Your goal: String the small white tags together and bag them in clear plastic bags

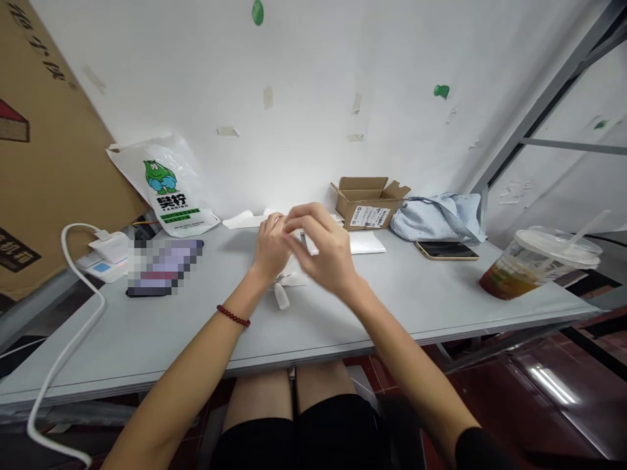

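Note:
My left hand (271, 247), with a dark red bead bracelet (233, 316) further down the arm, is raised over the middle of the table with its fingers curled. Close against it, my right hand (327, 251) has thumb and fingertips brought together in a pinch, slightly blurred. Whatever sits between the two hands is hidden or too small to name. Below them, small white pieces (281, 297) lie on the grey tabletop, partly covered by the left hand. Behind the right hand lies a flat white packet or sheet (367, 242), partly hidden.
An open cardboard box (368, 207), a light blue cloth bag (435, 219), a phone (447, 250) and a lidded drink cup (533, 264) stand to the right. Leftward are a white plastic bag (169, 183), another phone (166, 266), a charger (108, 245) with cable, and a large carton (53, 150).

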A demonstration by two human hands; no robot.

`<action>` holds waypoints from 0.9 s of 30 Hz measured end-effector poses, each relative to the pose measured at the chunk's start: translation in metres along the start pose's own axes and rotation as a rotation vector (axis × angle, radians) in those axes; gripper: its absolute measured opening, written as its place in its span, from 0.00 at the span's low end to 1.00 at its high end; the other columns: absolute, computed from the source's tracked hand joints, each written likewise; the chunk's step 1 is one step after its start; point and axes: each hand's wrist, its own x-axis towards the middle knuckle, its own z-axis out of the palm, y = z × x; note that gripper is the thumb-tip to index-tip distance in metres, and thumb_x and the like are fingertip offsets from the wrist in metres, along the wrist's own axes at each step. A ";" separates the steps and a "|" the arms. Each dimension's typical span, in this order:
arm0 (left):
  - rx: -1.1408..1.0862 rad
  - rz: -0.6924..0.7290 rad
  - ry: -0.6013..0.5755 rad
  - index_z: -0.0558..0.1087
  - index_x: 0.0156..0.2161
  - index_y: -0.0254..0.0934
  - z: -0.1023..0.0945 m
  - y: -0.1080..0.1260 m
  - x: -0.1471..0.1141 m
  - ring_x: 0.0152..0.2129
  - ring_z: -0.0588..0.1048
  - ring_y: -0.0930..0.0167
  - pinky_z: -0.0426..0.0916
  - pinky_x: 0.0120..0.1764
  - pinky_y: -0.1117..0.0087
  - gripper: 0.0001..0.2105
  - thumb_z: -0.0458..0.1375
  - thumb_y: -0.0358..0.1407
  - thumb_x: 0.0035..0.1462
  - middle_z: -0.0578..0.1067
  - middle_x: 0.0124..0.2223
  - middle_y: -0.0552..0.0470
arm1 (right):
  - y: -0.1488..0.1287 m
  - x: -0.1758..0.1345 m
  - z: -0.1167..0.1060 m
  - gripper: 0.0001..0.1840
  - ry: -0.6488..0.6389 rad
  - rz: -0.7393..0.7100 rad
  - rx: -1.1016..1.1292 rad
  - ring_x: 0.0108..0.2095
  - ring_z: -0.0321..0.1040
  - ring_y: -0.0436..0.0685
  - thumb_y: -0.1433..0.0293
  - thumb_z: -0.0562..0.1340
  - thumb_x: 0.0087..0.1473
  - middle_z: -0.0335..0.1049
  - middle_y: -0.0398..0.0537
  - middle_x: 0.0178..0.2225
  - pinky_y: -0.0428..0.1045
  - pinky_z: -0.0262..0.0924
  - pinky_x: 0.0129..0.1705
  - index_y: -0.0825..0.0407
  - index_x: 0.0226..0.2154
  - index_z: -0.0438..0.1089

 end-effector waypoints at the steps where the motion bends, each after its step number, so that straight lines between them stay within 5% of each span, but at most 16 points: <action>1: 0.033 -0.002 0.016 0.72 0.47 0.31 0.000 0.001 0.000 0.50 0.64 0.60 0.59 0.48 0.57 0.17 0.43 0.29 0.61 0.73 0.45 0.42 | 0.020 0.004 0.004 0.11 -0.042 0.019 -0.058 0.42 0.66 0.56 0.68 0.51 0.61 0.67 0.52 0.39 0.55 0.64 0.43 0.51 0.35 0.68; 3: 0.114 0.008 0.057 0.72 0.47 0.35 -0.001 0.002 0.000 0.48 0.66 0.62 0.60 0.47 0.58 0.16 0.44 0.27 0.60 0.74 0.45 0.42 | 0.058 0.004 0.015 0.09 -0.192 0.036 -0.189 0.45 0.66 0.59 0.67 0.56 0.58 0.68 0.55 0.43 0.56 0.62 0.46 0.52 0.40 0.68; 5: 0.143 0.055 0.058 0.72 0.48 0.37 -0.001 0.001 0.002 0.48 0.66 0.62 0.61 0.47 0.59 0.17 0.46 0.27 0.59 0.74 0.45 0.42 | 0.083 -0.005 0.027 0.21 -0.320 0.059 -0.305 0.51 0.62 0.64 0.67 0.62 0.53 0.66 0.59 0.50 0.57 0.59 0.49 0.54 0.50 0.64; 11: 0.006 0.103 0.026 0.74 0.43 0.36 -0.006 -0.013 0.006 0.49 0.66 0.62 0.60 0.49 0.60 0.13 0.48 0.36 0.62 0.76 0.42 0.45 | 0.099 -0.030 0.044 0.18 -0.311 0.230 -0.532 0.46 0.67 0.62 0.79 0.48 0.58 0.72 0.62 0.44 0.55 0.55 0.50 0.60 0.48 0.66; 16: -0.220 -0.451 0.282 0.69 0.49 0.33 -0.016 -0.049 0.006 0.58 0.55 0.58 0.52 0.56 0.54 0.16 0.53 0.40 0.59 0.68 0.55 0.41 | 0.124 -0.037 0.032 0.22 -0.089 0.264 -0.488 0.53 0.63 0.60 0.79 0.45 0.59 0.70 0.57 0.49 0.57 0.57 0.51 0.53 0.48 0.69; 18: -0.523 -0.775 0.248 0.65 0.52 0.33 -0.017 -0.064 0.004 0.58 0.58 0.59 0.55 0.55 0.56 0.20 0.57 0.38 0.55 0.68 0.55 0.41 | 0.133 -0.041 0.027 0.24 -0.031 0.278 -0.483 0.56 0.60 0.60 0.79 0.44 0.59 0.68 0.57 0.51 0.59 0.56 0.53 0.52 0.48 0.69; 21: -0.807 -0.895 0.092 0.68 0.42 0.31 -0.020 -0.077 0.001 0.43 0.73 0.62 0.67 0.44 0.59 0.14 0.52 0.41 0.57 0.75 0.41 0.39 | 0.138 -0.045 0.027 0.24 -0.035 0.291 -0.486 0.58 0.57 0.60 0.80 0.44 0.58 0.67 0.57 0.53 0.60 0.54 0.55 0.53 0.47 0.70; 24: -1.192 -1.007 -0.028 0.69 0.34 0.33 -0.026 -0.078 0.001 0.34 0.76 0.64 0.71 0.35 0.65 0.19 0.51 0.50 0.56 0.76 0.32 0.41 | 0.137 -0.045 0.031 0.24 -0.065 0.261 -0.491 0.58 0.58 0.60 0.81 0.45 0.57 0.67 0.56 0.53 0.61 0.55 0.54 0.51 0.47 0.70; 27: -1.324 -1.074 -0.036 0.71 0.35 0.35 -0.031 -0.074 0.003 0.30 0.76 0.63 0.71 0.29 0.66 0.20 0.54 0.52 0.52 0.77 0.30 0.44 | 0.133 -0.045 0.035 0.24 -0.087 0.236 -0.496 0.57 0.57 0.61 0.81 0.47 0.56 0.66 0.57 0.52 0.61 0.54 0.54 0.50 0.49 0.69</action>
